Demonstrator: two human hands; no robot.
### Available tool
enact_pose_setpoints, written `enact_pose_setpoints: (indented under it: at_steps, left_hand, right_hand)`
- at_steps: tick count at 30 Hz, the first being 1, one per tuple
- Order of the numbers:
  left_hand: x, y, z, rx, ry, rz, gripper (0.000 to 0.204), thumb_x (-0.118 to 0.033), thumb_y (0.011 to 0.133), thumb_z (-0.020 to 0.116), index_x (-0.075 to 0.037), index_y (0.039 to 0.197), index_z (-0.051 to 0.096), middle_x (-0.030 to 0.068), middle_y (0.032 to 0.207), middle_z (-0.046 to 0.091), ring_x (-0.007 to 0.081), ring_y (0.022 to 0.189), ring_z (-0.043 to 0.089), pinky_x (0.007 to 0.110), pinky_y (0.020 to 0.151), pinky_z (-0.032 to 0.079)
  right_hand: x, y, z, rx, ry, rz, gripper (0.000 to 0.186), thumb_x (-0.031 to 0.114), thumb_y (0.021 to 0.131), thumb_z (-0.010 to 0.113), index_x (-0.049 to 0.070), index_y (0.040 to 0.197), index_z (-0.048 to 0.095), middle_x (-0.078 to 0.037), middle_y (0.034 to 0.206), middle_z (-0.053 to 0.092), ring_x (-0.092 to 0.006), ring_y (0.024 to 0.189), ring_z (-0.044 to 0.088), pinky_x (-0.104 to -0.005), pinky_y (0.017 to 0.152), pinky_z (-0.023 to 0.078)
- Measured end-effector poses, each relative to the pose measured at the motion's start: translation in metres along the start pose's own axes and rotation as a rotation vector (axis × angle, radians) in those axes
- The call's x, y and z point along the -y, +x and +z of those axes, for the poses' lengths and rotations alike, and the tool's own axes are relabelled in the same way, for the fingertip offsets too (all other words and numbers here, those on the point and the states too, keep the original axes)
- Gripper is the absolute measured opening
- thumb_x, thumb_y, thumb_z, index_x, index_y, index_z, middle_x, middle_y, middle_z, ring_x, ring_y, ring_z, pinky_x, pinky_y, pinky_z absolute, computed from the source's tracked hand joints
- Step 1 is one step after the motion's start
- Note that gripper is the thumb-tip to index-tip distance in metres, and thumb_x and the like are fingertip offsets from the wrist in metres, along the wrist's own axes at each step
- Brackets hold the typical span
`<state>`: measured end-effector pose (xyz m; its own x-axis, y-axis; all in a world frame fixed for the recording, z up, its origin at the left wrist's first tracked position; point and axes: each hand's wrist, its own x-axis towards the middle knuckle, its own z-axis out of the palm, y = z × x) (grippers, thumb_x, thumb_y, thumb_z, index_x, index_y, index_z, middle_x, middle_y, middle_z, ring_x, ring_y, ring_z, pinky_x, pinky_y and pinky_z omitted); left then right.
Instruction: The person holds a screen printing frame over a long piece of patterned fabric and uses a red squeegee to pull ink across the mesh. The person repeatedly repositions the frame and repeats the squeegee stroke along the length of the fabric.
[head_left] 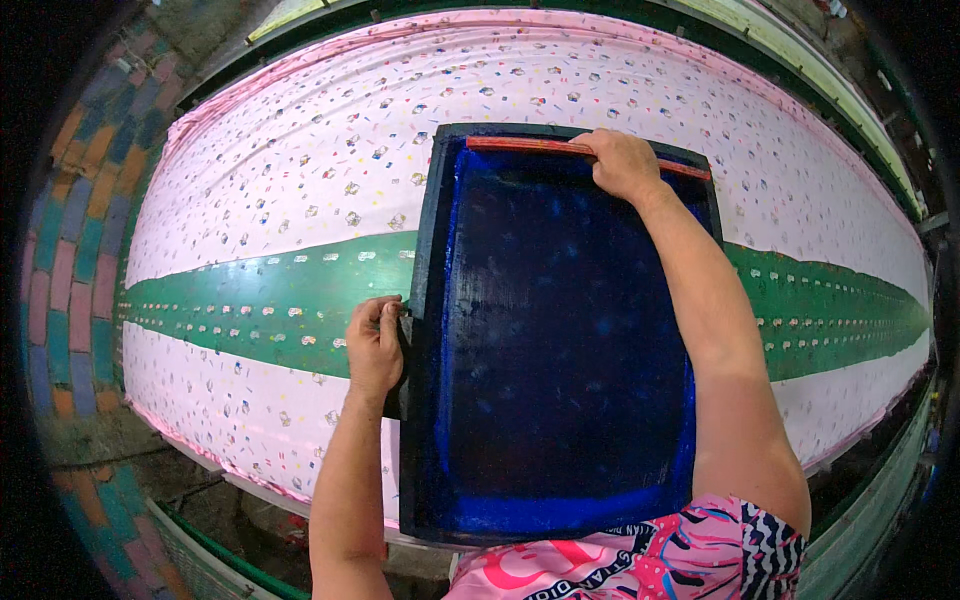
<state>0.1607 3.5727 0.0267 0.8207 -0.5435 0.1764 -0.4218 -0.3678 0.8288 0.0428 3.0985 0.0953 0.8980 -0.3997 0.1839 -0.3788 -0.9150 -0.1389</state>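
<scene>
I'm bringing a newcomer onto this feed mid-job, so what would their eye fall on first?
Most likely the large dark-framed blue screen in the middle, with the right hand gripping a red bar along its far edge. Next would come the green strip stretching out on both sides of it, between expanses of pale pink printed cloth.

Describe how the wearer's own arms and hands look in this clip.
The left hand and right hand are ungloved, with no watch or bracelet showing. Both forearms are bare. On the right, a short sleeve shows pink patterned cloth with black-and-white zigzags; no left sleeve is in view.
</scene>
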Motion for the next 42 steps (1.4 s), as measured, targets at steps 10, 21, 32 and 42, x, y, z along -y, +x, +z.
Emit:
enact_pose_setpoints:
  at_steps: [10,21,32,42]
  left_hand:
    - [0.022,0.002,0.003,-0.030,-0.028,0.000,0.021,-0.013,0.113,0.065,0.002,0.110,0.079,0.0193,0.113,0.079,0.0343,0.107,0.074,0.043,0.098,0.058]
    - [0.007,0.014,0.005,-0.027,0.057,0.103,0.023,-0.018,0.110,0.068,0.000,0.108,0.080,0.0225,0.113,0.081,0.0432,0.107,0.075,0.048,0.096,0.057]
    - [-0.114,-0.074,-0.039,-0.261,-0.216,0.571,0.008,-0.008,0.099,0.080,-0.005,0.106,0.081,0.0109,0.097,0.081,0.0303,0.100,0.075,0.048,0.107,0.053]
    - [-0.384,-0.279,-0.196,0.416,-0.481,1.540,0.030,-0.021,0.071,0.097,-0.017,0.088,0.073,-0.0031,0.068,0.052,0.0207,0.064,0.059,0.055,0.101,0.059]
  right_hand:
    - [0.025,-0.038,-0.028,0.232,-0.013,-0.030,0.041,0.011,0.085,0.068,0.020,0.122,0.083,-0.018,0.112,0.083,-0.0412,0.110,0.080,-0.0578,0.095,0.063]
    - [0.143,-0.263,-0.055,0.263,0.031,-0.107,0.042,0.006,0.088,0.069,0.025,0.122,0.086,-0.009,0.108,0.079,-0.0350,0.103,0.079,-0.0516,0.090,0.064]
    - [0.265,-0.460,-0.074,0.223,0.028,-0.069,0.037,0.010,0.084,0.076,0.021,0.118,0.084,-0.006,0.103,0.074,-0.0312,0.101,0.077,-0.0479,0.087,0.064]
    - [0.292,-0.526,-0.067,0.078,0.098,-0.179,0.065,0.064,0.082,0.087,0.010,0.116,0.079,-0.015,0.114,0.069,-0.0359,0.112,0.067,-0.0500,0.092,0.054]
